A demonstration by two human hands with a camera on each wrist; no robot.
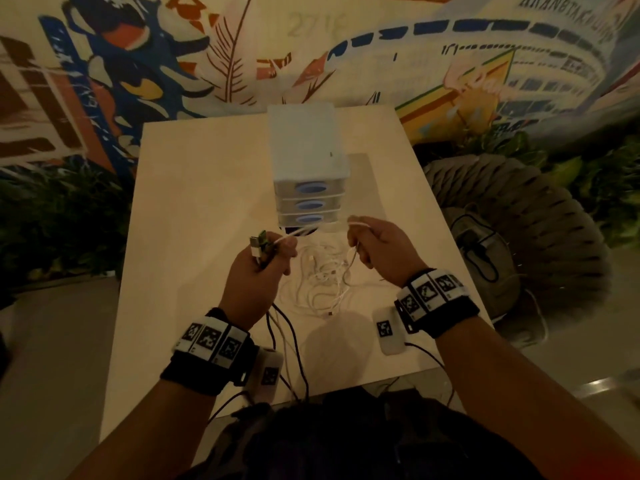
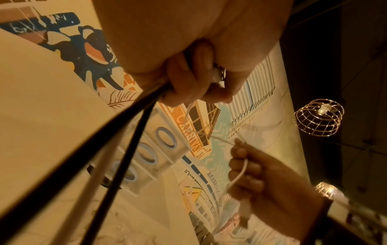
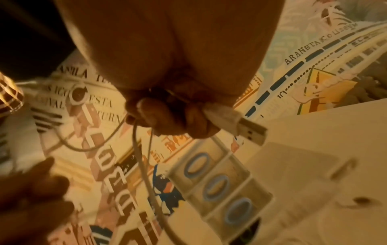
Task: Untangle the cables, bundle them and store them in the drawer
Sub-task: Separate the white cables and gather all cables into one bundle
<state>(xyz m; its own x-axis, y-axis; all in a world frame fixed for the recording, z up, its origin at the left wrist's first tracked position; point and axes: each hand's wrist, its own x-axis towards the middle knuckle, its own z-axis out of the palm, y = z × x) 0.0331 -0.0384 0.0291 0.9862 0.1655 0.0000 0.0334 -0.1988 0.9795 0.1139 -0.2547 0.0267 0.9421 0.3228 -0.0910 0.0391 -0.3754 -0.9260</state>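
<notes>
A tangle of white cables (image 1: 322,278) lies on the pale table (image 1: 194,202) between my raised hands. My left hand (image 1: 263,261) grips a bunch of cable ends: black cables (image 2: 125,129) trail down from it, and plugs (image 1: 259,243) stick out above the fist. My right hand (image 1: 374,244) grips a white cable (image 3: 144,165) with its USB plug (image 3: 249,131) poking out of the fist. A strand of white cable runs from one hand to the other. Behind the hands stands a small white drawer unit (image 1: 308,174) with three blue-handled drawers, all pushed in.
A woven grey seat (image 1: 512,216) stands right of the table. A painted wall (image 1: 207,46) rises behind it, with plants (image 1: 52,216) to the left. Black wires (image 1: 294,348) from the wrist cameras hang over the table's near edge.
</notes>
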